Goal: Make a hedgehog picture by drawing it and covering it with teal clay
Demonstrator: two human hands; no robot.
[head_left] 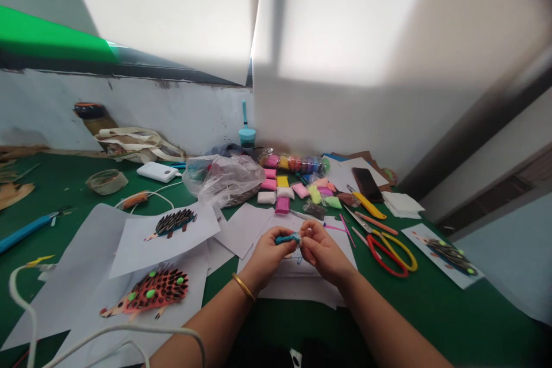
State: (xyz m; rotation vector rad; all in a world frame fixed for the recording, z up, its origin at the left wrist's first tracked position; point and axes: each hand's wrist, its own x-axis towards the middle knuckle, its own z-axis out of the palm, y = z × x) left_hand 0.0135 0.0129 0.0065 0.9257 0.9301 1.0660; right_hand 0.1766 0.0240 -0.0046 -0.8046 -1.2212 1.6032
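Near the middle of the view, both hands meet over white paper sheets (pixel 297 288). My left hand (pixel 271 250) is closed on a small teal-blue clay packet (pixel 285 238), pinched between thumb and fingers. At the packet's right end, where clear wrapping shows, my right hand (pixel 321 250) pinches with its thumb and fingertips. Part of a blue-outlined drawing (pixel 296 257) shows on the paper beneath the hands. Just beyond them lie several small clay packets, among them a magenta one (pixel 282 205) and a yellow one (pixel 282 182).
Red-handled scissors (pixel 390 259), yellow-handled scissors (pixel 409 250) and a yellow cutter (pixel 368 206) lie right, near a phone (pixel 367 184). Hedgehog pictures (pixel 161 293) lie left and far right. A crumpled plastic bag (pixel 224 178) sits behind; a white cable (pixel 129 328) crosses front left.
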